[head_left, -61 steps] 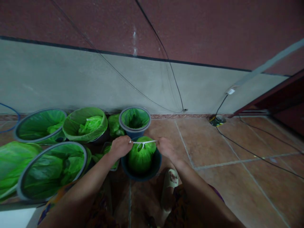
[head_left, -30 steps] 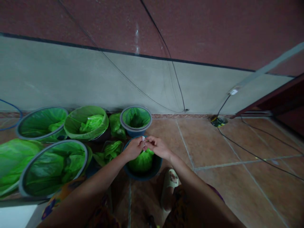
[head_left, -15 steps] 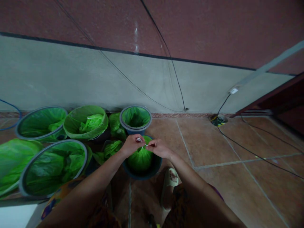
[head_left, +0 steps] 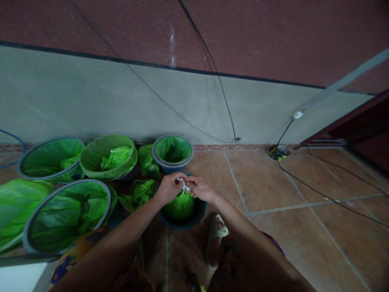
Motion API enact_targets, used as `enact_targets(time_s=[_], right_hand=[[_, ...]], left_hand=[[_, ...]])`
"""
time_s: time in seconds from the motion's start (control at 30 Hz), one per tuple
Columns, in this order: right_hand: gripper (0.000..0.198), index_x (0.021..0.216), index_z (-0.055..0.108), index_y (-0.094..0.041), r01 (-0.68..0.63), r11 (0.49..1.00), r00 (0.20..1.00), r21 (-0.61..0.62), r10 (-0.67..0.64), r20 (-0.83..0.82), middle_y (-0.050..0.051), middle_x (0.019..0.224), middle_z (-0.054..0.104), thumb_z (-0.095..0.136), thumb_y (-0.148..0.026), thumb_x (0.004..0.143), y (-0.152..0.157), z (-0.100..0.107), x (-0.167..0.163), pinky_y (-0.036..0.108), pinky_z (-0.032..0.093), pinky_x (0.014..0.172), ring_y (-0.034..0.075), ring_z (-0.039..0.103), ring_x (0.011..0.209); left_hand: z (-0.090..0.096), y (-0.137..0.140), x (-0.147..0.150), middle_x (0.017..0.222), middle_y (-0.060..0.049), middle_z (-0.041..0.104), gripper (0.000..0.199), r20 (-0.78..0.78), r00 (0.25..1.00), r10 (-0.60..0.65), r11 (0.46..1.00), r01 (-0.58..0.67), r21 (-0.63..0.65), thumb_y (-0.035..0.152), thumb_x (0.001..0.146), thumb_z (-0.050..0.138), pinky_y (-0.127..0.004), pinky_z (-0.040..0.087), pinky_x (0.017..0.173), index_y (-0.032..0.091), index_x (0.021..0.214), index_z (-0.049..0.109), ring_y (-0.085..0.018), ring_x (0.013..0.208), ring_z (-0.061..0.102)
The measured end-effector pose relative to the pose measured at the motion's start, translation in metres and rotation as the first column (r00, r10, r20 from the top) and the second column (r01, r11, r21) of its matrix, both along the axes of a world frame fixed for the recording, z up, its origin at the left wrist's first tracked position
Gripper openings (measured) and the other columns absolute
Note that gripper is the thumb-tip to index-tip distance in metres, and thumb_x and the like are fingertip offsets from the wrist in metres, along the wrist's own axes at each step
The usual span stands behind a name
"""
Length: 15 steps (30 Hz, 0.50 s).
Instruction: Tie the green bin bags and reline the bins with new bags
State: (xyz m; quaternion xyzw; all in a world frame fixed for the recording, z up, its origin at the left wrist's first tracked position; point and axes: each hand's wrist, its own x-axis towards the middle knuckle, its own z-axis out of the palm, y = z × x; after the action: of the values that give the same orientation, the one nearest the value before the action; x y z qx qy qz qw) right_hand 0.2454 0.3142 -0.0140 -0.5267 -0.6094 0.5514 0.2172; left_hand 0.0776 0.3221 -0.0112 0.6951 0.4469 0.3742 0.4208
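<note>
At the lower left of the frame stands a grey-rimmed bin [head_left: 26, 233] lined with green plastic; above it, left of centre, is a green-lined bucket [head_left: 88, 164]. Just below mid-frame, my left hand [head_left: 169, 188] pinches a white tie [head_left: 182, 181] between thumb and fingers. The tie is at the top of a bulging green bag [head_left: 180, 207], which sits inside a dark blue tub [head_left: 202, 211]. My right hand [head_left: 199, 188], close beside the left, pinches the tie's other side. At lower centre-right lies a pale slipper [head_left: 217, 228]; a black cable [head_left: 328, 197] crosses the tiles at right.
</note>
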Motion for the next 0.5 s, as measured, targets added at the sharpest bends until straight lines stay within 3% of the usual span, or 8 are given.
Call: enact_targets(time_s=[0.13,0.23,0.5], right_hand=[[0.019,0.083,0.061,-0.017,0.053,0.996,0.997,-0.076,-0.057,-0.05,-0.003,0.062,0.061,0.048,-0.03,0.09,-0.003,0.008,-0.002,0.016,0.033,0.038,0.006,0.049,0.042],[0.019,0.078,0.063,-0.016,0.082,0.994,0.991,-0.076,-0.089,-0.102,-0.002,0.06,0.061,0.052,-0.03,0.087,-0.003,0.012,-0.002,0.016,0.038,0.041,0.006,0.049,0.043],[0.021,0.08,0.071,-0.015,0.111,0.992,0.991,-0.054,-0.115,-0.075,-0.001,0.064,0.063,0.062,-0.033,0.077,-0.001,0.01,0.005,0.017,0.036,0.045,0.006,0.045,0.047]], left_hand=[[-0.007,-0.007,0.008,0.068,0.003,0.062,0.021,0.164,0.986,0.011,0.995,0.006,-0.1,0.011,0.074,0.048,-0.019,0.045,0.056,0.018,0.084,0.065,-0.009,0.057,0.057],[-0.007,-0.009,0.01,0.069,0.003,0.061,0.017,0.226,0.974,0.022,0.992,0.008,-0.127,0.014,0.075,0.051,-0.02,0.045,0.057,0.017,0.088,0.063,-0.009,0.057,0.057],[-0.005,-0.005,0.005,0.083,0.002,0.063,0.028,0.185,0.983,0.012,0.991,0.012,-0.13,0.016,0.074,0.055,-0.021,0.05,0.064,0.019,0.101,0.06,-0.01,0.068,0.061]])
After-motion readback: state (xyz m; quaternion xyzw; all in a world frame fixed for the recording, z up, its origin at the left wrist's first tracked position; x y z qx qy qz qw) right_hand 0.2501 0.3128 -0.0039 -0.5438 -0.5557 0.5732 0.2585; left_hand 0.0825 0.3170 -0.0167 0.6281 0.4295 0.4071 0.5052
